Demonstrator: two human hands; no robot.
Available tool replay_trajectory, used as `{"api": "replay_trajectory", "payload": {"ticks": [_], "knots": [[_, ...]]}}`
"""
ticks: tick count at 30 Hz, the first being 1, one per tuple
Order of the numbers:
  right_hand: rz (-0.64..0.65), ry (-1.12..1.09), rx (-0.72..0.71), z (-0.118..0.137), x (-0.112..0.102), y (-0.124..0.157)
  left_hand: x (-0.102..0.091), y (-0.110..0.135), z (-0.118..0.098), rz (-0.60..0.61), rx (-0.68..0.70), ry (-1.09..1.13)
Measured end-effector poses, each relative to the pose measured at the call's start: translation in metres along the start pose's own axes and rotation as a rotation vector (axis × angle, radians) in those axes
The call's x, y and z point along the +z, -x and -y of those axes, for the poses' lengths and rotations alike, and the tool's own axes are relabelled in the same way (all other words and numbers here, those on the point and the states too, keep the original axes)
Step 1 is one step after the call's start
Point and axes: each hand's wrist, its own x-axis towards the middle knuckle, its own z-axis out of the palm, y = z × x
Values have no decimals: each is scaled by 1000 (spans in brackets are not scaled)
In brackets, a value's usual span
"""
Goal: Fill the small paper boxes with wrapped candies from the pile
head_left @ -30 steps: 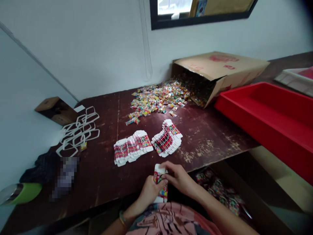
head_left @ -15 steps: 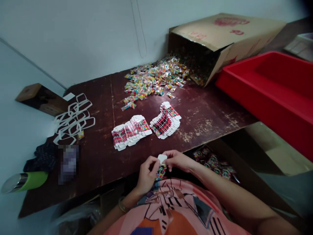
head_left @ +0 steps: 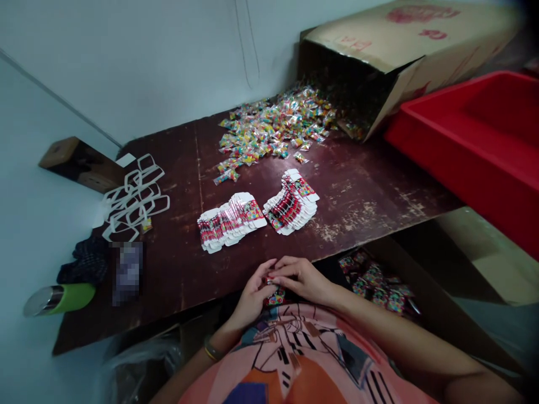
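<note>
Close to my body, at the table's front edge, a small colourful printed box sits between my two hands. My left hand is closed around its left side. My right hand presses at its top with thumb and fingers, and those fingers hide most of the upper end. Just beyond my hands lie two fanned rows of flattened printed cartons, a left row and a right row. Farther back spreads a heap of small wrapped candies.
A cardboard box lies on its side behind the candies, beside a red tray. White loops, a green bottle and dark cloth are at the left. Filled boxes lie in a container below the table edge.
The white flap that stood up from the small box no longer shows; my fingers have come together over its top. The view has shifted slightly.
</note>
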Motion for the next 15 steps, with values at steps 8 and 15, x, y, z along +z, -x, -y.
{"api": "replay_trajectory", "payload": {"ticks": [8,15], "knots": [[106,204,-197,-4,-51,-24,-11,-8,-37,30,-27,-451],[-515,775,145,-75,-220,-153,-73,22,-91,134,-224,-1079]]}}
